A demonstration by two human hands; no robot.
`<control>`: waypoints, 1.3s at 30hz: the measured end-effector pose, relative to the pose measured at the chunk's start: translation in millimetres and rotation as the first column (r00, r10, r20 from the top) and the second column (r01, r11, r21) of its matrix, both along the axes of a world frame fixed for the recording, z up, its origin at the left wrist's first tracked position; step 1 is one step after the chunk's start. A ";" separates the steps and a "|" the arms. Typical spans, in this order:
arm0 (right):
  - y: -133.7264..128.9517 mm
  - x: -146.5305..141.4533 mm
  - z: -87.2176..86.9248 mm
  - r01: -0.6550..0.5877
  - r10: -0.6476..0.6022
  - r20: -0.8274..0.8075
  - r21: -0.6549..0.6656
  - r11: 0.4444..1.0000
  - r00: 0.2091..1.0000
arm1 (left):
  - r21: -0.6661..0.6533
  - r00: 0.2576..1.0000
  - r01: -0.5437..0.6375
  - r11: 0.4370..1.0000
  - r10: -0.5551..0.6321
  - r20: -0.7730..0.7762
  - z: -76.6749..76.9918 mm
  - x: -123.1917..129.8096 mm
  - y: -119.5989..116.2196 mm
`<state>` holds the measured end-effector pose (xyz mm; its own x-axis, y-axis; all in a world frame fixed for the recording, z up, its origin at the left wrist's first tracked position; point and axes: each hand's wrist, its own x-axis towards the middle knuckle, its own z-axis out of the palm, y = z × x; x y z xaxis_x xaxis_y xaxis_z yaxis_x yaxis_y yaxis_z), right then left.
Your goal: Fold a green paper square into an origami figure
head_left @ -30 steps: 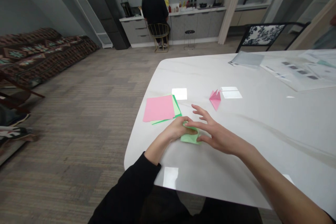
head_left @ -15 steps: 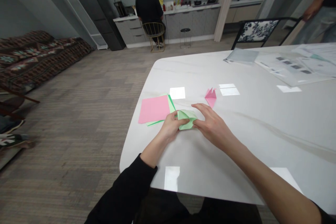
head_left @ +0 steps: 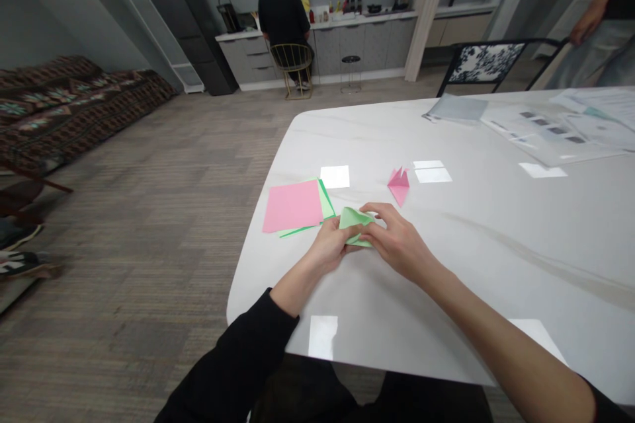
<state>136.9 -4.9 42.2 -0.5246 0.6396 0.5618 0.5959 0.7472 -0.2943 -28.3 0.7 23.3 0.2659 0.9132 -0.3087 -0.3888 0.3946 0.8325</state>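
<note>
Between my hands is a partly folded sheet of light green paper (head_left: 351, 217), held just above the white table (head_left: 446, 264). My left hand (head_left: 331, 243) pinches its left side, thumb lying across the paper. On the right side, my right hand (head_left: 394, 231) grips the edge with thumb and fingers; the fingertips partly hide the fold. A stack of square paper (head_left: 292, 206), pink on top with green sheets sticking out below, lies beyond my left hand. Past my right hand rests a folded pink paper piece (head_left: 399, 185) with pointed tips.
Clear plastic folders and printed papers (head_left: 555, 132) lie at the table's far right. Behind them stands a patterned chair (head_left: 486, 63), with a person's hand (head_left: 588, 23) on it. Another person (head_left: 284, 16) sits at the kitchen counter (head_left: 332, 46), back turned.
My right index finger and other fingers have come down from a raised spread onto the green paper's edge. The paper has shifted slightly right. The pink pieces stay in place.
</note>
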 end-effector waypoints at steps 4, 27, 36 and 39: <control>1.9 3.5 5.0 -0.057 0.057 0.020 0.011 0.998 0.998 | -0.021 0.998 0.050 0.999 -0.051 -0.037 -1.3 -4.4 1.6; 1.0 12.1 6.9 0.190 -0.185 0.147 -0.017 0.982 0.972 | 0.089 0.978 0.066 0.994 -0.046 -0.203 -6.7 -7.8 5.3; -6.2 0.9 1.1 0.310 -0.304 0.099 -0.060 0.949 0.948 | -0.009 0.996 0.074 0.997 -0.073 0.059 0.5 0.9 -1.3; -7.4 -2.6 -0.3 0.357 -0.350 0.098 -0.060 0.932 0.931 | -0.026 0.990 0.080 0.996 -0.077 0.119 2.3 2.2 -2.5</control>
<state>134.3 -12.3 41.9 -0.2997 0.8310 0.4686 0.8424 0.4610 -0.2788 -26.0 -1.8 25.6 0.3727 0.8786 -0.2986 -0.4503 0.4526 0.7697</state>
